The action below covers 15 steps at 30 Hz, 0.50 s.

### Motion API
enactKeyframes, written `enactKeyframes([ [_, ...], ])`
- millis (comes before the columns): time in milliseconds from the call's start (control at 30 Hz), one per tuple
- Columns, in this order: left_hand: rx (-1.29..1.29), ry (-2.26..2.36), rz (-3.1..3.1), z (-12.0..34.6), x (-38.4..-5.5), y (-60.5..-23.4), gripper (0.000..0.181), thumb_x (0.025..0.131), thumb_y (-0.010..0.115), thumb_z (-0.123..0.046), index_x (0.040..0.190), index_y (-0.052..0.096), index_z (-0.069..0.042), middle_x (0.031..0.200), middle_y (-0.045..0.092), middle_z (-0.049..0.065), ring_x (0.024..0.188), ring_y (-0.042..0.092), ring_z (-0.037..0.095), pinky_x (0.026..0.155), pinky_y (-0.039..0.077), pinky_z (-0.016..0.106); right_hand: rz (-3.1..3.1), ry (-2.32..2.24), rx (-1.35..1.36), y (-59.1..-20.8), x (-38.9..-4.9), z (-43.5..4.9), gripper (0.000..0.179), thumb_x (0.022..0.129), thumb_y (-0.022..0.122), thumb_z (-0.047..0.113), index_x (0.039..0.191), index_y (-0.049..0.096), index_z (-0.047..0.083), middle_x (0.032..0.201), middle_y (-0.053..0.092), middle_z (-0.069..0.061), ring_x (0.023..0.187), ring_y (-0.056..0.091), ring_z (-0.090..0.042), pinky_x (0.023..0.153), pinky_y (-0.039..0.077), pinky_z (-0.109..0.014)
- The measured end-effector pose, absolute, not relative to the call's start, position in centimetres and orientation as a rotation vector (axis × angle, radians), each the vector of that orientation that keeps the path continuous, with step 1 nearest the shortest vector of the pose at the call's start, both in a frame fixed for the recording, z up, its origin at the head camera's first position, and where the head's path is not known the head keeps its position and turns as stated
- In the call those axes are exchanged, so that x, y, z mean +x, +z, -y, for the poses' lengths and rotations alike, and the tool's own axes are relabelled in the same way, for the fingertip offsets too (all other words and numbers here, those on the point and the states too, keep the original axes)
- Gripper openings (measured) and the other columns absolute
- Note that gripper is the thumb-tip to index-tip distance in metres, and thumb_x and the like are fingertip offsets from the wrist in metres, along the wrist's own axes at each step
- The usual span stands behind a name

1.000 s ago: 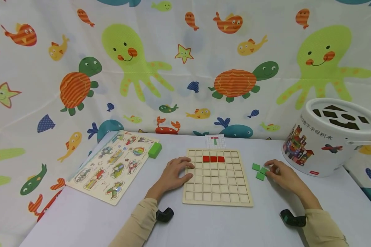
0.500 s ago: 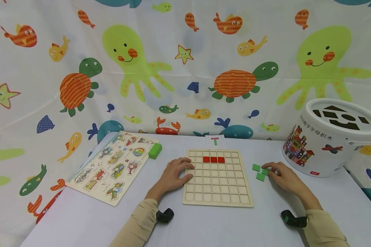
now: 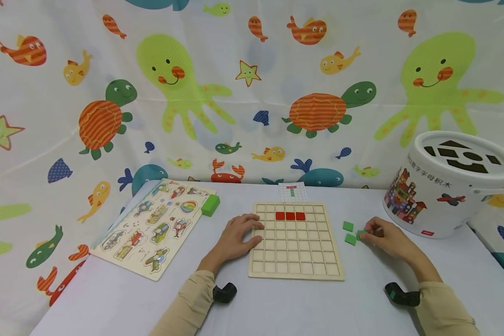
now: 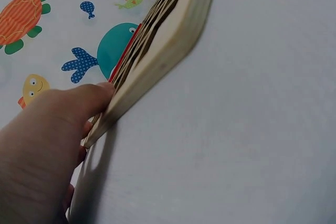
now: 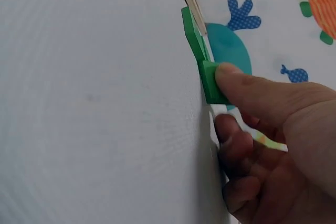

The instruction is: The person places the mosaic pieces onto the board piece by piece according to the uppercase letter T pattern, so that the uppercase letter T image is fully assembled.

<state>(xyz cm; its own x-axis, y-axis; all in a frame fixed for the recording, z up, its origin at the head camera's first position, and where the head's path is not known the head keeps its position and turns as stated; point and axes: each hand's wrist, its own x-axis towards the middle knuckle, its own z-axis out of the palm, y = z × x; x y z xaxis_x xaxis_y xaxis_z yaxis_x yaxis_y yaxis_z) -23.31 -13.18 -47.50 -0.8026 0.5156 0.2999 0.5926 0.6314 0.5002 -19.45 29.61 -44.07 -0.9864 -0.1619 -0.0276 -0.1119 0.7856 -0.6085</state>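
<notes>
My right hand [image 3: 388, 238] pinches a green square tile [image 5: 211, 82] between thumb and fingers, at the table surface. Beside it lie two more green tiles, one farther back [image 3: 348, 226] and one nearer [image 3: 350, 239]. Left of these is a wooden grid board [image 3: 294, 261] with three red tiles [image 3: 290, 216] in a row near its top. My left hand [image 3: 235, 238] rests at the board's left edge; its thumb touches the rim in the left wrist view, and the other fingers are partly hidden there.
A small card [image 3: 291, 192] with a red and green T pattern lies behind the board. A picture puzzle board [image 3: 151, 228] and a green block [image 3: 210, 205] are at left. A white bucket [image 3: 449, 186] with a slotted lid stands at right.
The right thumb and fingers have closed on one green tile and shifted it slightly. The nearest loose green tile has slid a little to the left. My left hand stays in place.
</notes>
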Motion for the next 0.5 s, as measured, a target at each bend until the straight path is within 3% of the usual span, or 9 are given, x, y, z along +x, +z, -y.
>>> enactKeyframes([
  [100, -0.922, -0.909, 2.717, 13.12, -23.26, -47.52, 0.024, 0.089, 0.063, -0.033, 0.11, 0.064, -0.024, 0.132, 0.054, 0.002, 0.129, 0.045, 0.022, 0.109, 0.027, 0.052, -2.846, -1.029, -0.183, -43.9, -19.5, -29.83, 0.031, 0.089, 0.065, 0.032, 0.097, 0.052, 0.004, 0.085, 0.054, -0.004, 0.072, 0.048, -0.01, 0.059, 0.044, -0.022],
  [333, -0.925, -0.894, 2.717, 13.1, -23.31, -47.53, 0.023, 0.089, 0.063, -0.034, 0.11, 0.063, -0.024, 0.132, 0.053, 0.002, 0.129, 0.045, 0.022, 0.109, 0.027, 0.052, -2.8, -1.022, -0.218, -43.4, -19.54, -30.16, 0.034, 0.09, 0.063, 0.032, 0.11, 0.064, 0.005, 0.093, 0.063, -0.005, 0.076, 0.05, -0.008, 0.063, 0.045, -0.021],
  [500, -0.929, -0.9, 2.711, 13.15, -23.35, -47.42, 0.023, 0.089, 0.063, -0.034, 0.11, 0.063, -0.024, 0.132, 0.054, 0.002, 0.129, 0.045, 0.022, 0.108, 0.027, 0.053, -2.776, -1.036, -0.206, -43.24, -19.61, -30.17, 0.029, 0.09, 0.063, 0.033, 0.102, 0.065, 0.007, 0.088, 0.061, -0.003, 0.075, 0.048, -0.009, 0.062, 0.042, -0.022],
])
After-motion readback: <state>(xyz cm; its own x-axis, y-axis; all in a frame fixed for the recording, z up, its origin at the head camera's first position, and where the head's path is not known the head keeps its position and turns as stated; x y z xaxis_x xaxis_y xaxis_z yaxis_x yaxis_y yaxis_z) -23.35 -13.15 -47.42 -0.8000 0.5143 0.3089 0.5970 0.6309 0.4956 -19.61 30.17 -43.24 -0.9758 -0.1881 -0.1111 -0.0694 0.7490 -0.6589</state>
